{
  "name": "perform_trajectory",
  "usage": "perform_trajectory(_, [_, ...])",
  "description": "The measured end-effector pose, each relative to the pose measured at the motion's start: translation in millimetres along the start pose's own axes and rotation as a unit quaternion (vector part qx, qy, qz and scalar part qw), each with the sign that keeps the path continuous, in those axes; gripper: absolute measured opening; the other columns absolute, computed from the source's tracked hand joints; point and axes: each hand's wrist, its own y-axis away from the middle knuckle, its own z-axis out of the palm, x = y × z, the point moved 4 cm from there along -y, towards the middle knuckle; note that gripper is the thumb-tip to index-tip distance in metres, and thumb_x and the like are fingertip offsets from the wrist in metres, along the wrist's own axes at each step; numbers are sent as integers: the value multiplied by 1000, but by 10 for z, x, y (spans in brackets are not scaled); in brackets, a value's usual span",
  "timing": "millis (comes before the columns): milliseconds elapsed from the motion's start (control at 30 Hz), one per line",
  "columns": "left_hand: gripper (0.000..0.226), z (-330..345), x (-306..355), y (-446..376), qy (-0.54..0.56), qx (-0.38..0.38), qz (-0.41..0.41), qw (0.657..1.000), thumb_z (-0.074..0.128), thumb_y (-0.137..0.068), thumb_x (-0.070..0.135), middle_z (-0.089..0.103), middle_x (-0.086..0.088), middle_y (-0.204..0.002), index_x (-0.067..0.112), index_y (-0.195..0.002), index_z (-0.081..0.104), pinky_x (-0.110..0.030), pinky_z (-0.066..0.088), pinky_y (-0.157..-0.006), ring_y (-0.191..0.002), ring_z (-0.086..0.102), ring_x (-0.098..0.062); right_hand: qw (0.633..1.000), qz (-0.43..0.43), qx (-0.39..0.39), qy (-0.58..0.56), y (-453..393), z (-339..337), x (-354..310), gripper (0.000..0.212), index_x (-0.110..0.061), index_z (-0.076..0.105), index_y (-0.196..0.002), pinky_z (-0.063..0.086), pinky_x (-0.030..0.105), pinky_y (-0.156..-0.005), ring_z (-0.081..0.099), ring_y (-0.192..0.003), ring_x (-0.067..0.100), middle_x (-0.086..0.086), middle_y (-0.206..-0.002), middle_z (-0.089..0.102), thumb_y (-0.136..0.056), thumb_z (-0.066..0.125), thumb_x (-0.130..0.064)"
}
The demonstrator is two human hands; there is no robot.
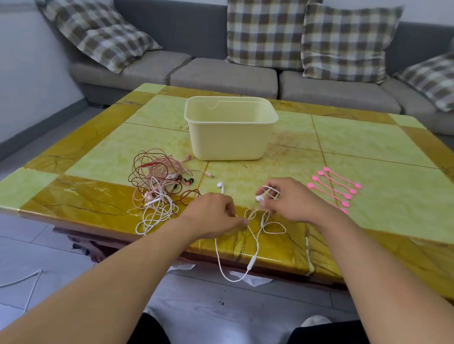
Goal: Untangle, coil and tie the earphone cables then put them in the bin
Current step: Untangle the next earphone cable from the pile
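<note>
While thin white earphone cable (254, 239) loops glossy at lower centre, left hand (214, 215) pinches it; right hand (289, 199) curls round coils.

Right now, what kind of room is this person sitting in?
Most likely a living room at home. A grey sofa with checked cushions stands behind a low tiled coffee table, where a tangle of earphone cables and a bin sit.

Bare table (363, 140) lies open between the bin (229, 136) and ties (334, 187). The tangle (158, 187) crowds the left; white cable (254, 232) loops over the near edge.
</note>
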Motion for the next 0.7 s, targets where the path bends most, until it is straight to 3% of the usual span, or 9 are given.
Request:
perform_trajectory(33, [50, 31, 49, -16, -4, 1, 1, 1000, 68, -74, 74, 64, 8, -92, 29, -95, 64, -32, 48, -71, -89, 60, -15, 999, 0, 21, -35, 14, -40, -18, 8, -24, 71, -104, 46, 18, -58, 68, -69, 10, -5, -85, 72, -97, 66, -22])
perform_trajectory(100, [50, 93, 131, -52, -7, -5, 2, 1000, 72, -73, 70, 61, 9, -92, 29, -98, 61, -32, 44, -68, -89, 59, -16, 995, 3, 57, -78, 33, -116, -41, 20, -23, 71, -106, 49, 26, -62, 66, -68, 9, -6, -85, 74, -105, 51, -27])
perform_trajectory(233, [17, 172, 214, -137, -17, -9, 10, 1000, 66, -92, 41, 65, 5, -93, 25, -96, 63, -31, 45, -69, -91, 63, -22, 985, -3, 163, -47, 73, -282, -81, 36, -26, 72, -112, 44, 32, -77, 61, -93, 14, -7, -96, 68, -109, 38, -37])
perform_trajectory(333, [9, 137, 179, -224, 27, 25, -15, 999, 56, -98, 30, 69, -2, -95, 24, -95, 61, -33, 48, -68, -89, 65, -27, 961, -8, 277, -21, 121, -496, -102, 39, -25, 74, -106, 36, 30, -62, 54, -72, 13, -12, -66, 53, -108, 39, -42])
perform_trajectory(433, [10, 41, 91, -302, 96, 80, -53, 991, 50, -100, 31, 73, -2, -89, 26, -93, 56, -42, 56, -76, -85, 67, -27, 952, -19, 266, -151, 128, -542, -68, 36, -23, 75, -101, 33, 27, -49, 47, -51, 14, -3, -58, 48, -107, 45, -40])
perform_trajectory(533, [13, -105, -9, -308, 169, 147, -90, 970, 46, -102, 31, 75, 4, -75, 25, -98, 57, -44, 57, -81, -82, 70, -23, 921, -21, 218, -322, 154, -472, -129, 27, -18, 73, -107, 45, 26, -46, 59, -53, 15, 3, -70, 58, -106, 51, -34])
perform_trajectory(600, [17, -190, -76, -305, 237, 177, -105, 949, 46, -101, 30, 74, 7, -68, 24, -98, 62, -43, 57, -82, -77, 71, -20, 908, -23, 193, -370, 129, -466, -167, 26, -14, 70, -120, 56, 30, -62, 65, -66, 14, 1, -83, 64, -100, 64, -29])
perform_trajectory(633, [19, -221, -116, -305, 267, 190, -111, 938, 46, -101, 30, 74, 8, -67, 24, -98, 64, -42, 57, -83, -75, 71, -19, 918, -16, 174, -356, 111, -465, -169, 41, -15, 64, -133, 59, 33, -76, 68, -77, 11, -3, -94, 68, -95, 71, -28])
perform_trajectory(700, [22, -270, -198, -304, 289, 218, -119, 925, 46, -103, 27, 74, 7, -71, 21, -105, 67, -39, 54, -87, -83, 72, -18, 962, 32, 128, -240, 95, -444, -117, 81, -21, 39, -155, 52, 37, -101, 66, -109, 13, -8, -128, 64, -86, 81, -31])
